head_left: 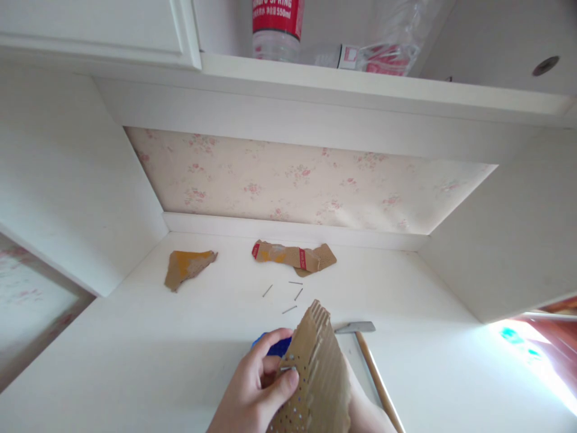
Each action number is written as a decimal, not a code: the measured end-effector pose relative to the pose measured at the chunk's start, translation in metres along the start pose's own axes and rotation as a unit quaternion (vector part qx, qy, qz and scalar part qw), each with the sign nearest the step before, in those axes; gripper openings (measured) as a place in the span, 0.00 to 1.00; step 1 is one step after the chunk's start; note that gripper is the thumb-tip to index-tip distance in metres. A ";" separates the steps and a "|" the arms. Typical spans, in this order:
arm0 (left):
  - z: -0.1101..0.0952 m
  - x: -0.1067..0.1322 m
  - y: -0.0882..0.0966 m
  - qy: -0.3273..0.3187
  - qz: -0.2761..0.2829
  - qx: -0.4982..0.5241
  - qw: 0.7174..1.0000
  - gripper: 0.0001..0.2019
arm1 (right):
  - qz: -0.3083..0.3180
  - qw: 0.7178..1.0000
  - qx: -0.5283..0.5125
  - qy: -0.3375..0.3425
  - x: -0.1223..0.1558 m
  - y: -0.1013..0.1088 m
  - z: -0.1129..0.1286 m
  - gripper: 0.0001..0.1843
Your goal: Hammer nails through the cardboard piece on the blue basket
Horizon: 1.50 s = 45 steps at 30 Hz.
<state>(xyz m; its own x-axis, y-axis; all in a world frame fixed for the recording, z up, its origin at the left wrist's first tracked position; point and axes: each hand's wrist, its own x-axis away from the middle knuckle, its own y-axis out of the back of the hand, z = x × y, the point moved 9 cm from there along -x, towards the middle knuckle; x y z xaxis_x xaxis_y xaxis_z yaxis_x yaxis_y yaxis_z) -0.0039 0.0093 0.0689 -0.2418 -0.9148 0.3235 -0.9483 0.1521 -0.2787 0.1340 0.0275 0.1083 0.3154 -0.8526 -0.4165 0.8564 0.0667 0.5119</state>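
A torn piece of corrugated cardboard (315, 373) with several small holes and nail heads stands tilted at the bottom centre. My left hand (256, 394) is closed in a pinch, thumb and fingers holding a small nail (288, 368) against the cardboard's face. My right hand (367, 415) lies behind the cardboard's right edge; its fingers are hidden. A blue object (276, 346) shows just behind my left fingers. Several loose nails (291, 294) lie on the white desk (135, 349) beyond the cardboard. A hammer (369, 361) with a wooden handle lies to the right, its head near the cardboard's top.
Two more torn cardboard scraps lie near the back wall, one on the left (187, 266) and one with red tape in the middle (293, 257). White side panels enclose the desk. A shelf (360, 84) above carries a bottle (277, 27) and plastic wrapping.
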 end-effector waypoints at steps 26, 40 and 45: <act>-0.054 -0.016 0.027 -0.222 -0.082 -0.343 0.909 0.23 | 0.077 0.933 0.242 0.253 -0.051 -0.022 0.063 0.14; -0.052 -0.033 0.096 -0.115 -0.224 -0.111 0.961 0.28 | -0.112 0.987 0.058 -0.101 -0.064 0.033 -0.047 0.11; -0.029 -0.031 0.096 -0.040 -0.204 0.042 0.977 0.29 | -0.017 0.974 0.061 -0.217 -0.081 -0.007 -0.129 0.13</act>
<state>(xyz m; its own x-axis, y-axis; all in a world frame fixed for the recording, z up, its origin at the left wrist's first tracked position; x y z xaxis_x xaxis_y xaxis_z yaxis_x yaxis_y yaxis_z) -0.0936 0.0634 0.0582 0.1725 -0.9200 0.3519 -0.9412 -0.2593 -0.2164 0.1548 0.1626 0.0414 0.0636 -0.9938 -0.0916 0.8002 -0.0041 0.5997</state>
